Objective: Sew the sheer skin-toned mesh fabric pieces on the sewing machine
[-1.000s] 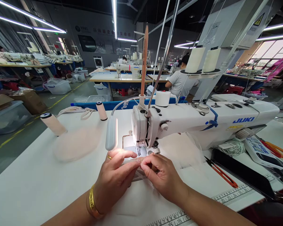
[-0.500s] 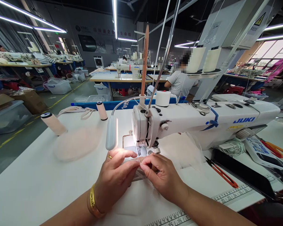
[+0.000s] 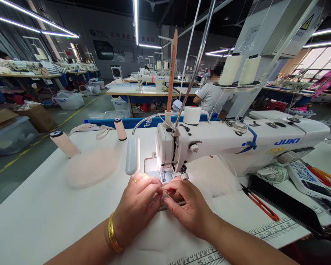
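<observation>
Just in front of the sewing machine's needle area, my left hand (image 3: 142, 197) and my right hand (image 3: 189, 204) meet fingertip to fingertip. Both are closed in a pinch on a thin, see-through piece of fabric (image 3: 165, 194), mostly hidden by the fingers. My left hand wears a ring and a gold bangle (image 3: 113, 232). Behind the fingertips is the lit presser foot (image 3: 163, 177) of the white sewing machine (image 3: 209, 138). A small lamp (image 3: 132, 154) shines from the left of the needle.
Sheer pale fabric pieces lie left (image 3: 92, 167) and right (image 3: 212, 176) of the needle. Two pink thread cones (image 3: 64, 144) (image 3: 120, 129) stand at the back left. On the right are orange-handled snips (image 3: 260, 204), a black phone (image 3: 284, 204) and a ruler strip (image 3: 204, 256). Another person (image 3: 212, 97) sits ahead.
My left fingers have curled in from a more stretched pose, and my right fingers have shifted slightly at the fabric. The view has moved a little.
</observation>
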A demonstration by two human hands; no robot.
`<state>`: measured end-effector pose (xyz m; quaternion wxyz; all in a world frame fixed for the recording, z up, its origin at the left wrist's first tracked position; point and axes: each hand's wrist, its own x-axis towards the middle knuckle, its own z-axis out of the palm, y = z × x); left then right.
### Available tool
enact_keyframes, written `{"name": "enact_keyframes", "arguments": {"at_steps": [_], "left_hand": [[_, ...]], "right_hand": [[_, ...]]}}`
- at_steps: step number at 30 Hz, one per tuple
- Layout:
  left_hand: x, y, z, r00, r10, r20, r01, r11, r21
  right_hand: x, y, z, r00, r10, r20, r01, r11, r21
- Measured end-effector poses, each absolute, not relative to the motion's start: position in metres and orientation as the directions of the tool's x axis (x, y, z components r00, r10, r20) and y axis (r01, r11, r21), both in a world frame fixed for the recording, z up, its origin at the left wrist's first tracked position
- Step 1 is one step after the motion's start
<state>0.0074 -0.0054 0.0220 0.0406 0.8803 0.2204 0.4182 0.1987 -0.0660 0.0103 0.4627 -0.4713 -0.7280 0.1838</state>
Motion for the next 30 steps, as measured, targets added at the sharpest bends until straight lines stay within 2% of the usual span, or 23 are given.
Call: {"name": "enact_keyframes", "arguments": {"at_steps": [6,12,15,21,30], "left_hand": [[0.005,-0.005,0.021,0.630,0.458,0.627,0.381,-0.886,0.264],[0.006,-0.006,0.021,0.623,0.447,0.642,0.352,-0.893,0.280],[0.007,-0.007,0.023,0.602,0.471,0.645,0.335,-0.882,0.331],[0.006,-0.011,0.030,0.635,0.536,0.557,0.319,-0.838,0.443],[0.003,-0.015,0.041,0.625,0.479,0.617,0.329,-0.878,0.348]], "right_hand": [[0.200,-0.065,0.009,-0.161,0.819,0.551,0.491,0.551,-0.675],[0.201,-0.064,0.009,-0.155,0.829,0.537,0.477,0.539,-0.695],[0.202,-0.064,0.010,-0.146,0.832,0.536,0.465,0.536,-0.705],[0.204,-0.063,0.012,-0.153,0.809,0.567,0.453,0.568,-0.688],[0.205,-0.067,0.016,-0.189,0.696,0.692,0.392,0.700,-0.597]]}}
